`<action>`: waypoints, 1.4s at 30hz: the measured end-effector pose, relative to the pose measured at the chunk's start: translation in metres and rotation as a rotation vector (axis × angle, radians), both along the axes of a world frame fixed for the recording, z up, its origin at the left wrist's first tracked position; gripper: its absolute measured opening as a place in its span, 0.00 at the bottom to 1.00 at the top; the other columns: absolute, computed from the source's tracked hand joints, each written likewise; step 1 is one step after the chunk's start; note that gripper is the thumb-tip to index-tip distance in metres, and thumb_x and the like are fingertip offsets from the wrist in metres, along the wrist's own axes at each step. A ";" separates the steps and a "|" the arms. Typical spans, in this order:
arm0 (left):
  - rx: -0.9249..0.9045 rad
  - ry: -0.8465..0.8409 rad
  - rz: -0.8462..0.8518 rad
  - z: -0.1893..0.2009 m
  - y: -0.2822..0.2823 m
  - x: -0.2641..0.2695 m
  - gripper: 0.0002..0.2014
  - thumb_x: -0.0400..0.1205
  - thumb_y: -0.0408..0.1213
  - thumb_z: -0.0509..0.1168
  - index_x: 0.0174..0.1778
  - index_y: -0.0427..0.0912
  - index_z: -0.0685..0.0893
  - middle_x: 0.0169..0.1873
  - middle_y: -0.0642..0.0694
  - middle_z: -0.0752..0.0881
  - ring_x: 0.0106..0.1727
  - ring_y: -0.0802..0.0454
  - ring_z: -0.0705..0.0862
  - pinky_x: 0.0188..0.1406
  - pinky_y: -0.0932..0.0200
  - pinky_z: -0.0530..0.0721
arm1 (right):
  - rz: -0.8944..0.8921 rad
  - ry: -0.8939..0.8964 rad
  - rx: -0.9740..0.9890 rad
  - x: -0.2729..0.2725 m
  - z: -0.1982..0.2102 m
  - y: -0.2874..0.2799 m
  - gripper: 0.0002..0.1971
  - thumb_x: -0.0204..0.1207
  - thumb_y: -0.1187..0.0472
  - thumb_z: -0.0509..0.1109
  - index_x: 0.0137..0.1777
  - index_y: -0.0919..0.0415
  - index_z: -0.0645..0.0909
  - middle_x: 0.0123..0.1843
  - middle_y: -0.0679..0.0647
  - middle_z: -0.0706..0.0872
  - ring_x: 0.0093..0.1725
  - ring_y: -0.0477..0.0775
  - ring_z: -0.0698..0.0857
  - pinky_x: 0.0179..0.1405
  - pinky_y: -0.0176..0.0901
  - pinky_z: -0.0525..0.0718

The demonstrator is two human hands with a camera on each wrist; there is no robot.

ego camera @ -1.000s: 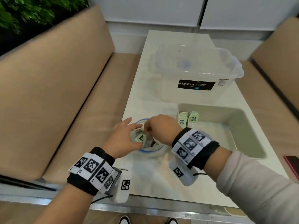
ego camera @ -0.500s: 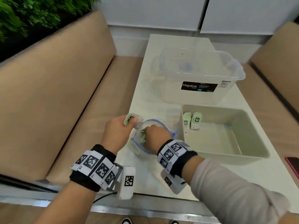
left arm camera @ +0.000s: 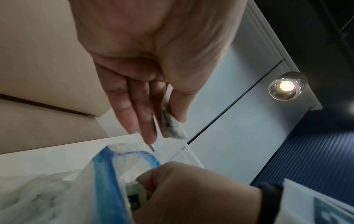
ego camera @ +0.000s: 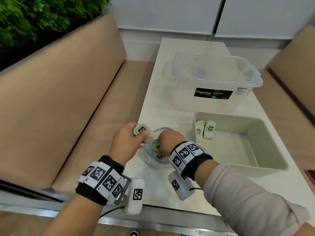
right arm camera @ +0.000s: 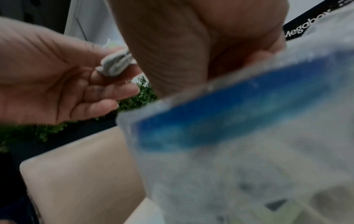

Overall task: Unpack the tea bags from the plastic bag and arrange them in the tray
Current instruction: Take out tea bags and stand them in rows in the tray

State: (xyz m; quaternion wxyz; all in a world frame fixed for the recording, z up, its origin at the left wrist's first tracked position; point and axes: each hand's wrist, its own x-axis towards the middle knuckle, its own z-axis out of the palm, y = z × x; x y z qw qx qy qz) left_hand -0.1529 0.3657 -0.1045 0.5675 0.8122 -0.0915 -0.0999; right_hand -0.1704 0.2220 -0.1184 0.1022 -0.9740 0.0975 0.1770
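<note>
My left hand (ego camera: 134,137) hovers just left of the plastic bag's mouth and pinches a small stack of green-labelled tea bags (ego camera: 141,129) between thumb and fingers; the left wrist view shows the same tea bags (left arm camera: 172,125). The clear plastic bag (ego camera: 150,159) with a blue zip rim (left arm camera: 107,174) lies open on the table. My right hand (ego camera: 168,140) reaches into it, fingers curled on a tea bag (left arm camera: 135,195). The pale grey-green tray (ego camera: 272,167) stands to the right, with two short rows of tea bags (ego camera: 205,130) upright in its far left corner.
A clear Megabox storage bin (ego camera: 216,79) stands behind the tray. The white table (ego camera: 153,103) runs between two tan benches (ego camera: 68,99). A dark red flat object (ego camera: 310,175) lies at the right edge. Plants (ego camera: 34,17) fill the top left.
My left hand has drawn away from the bag's mouth to the left with tea bags in it. My right hand has dipped deeper into the bag.
</note>
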 end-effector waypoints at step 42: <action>-0.945 0.833 -0.158 0.008 -0.100 -0.016 0.26 0.75 0.43 0.63 0.69 0.35 0.77 0.58 0.36 0.87 0.53 0.48 0.89 0.36 0.60 0.90 | -0.453 -0.265 1.075 -0.029 0.080 -0.098 0.15 0.82 0.59 0.64 0.55 0.73 0.82 0.37 0.65 0.85 0.26 0.52 0.84 0.29 0.38 0.84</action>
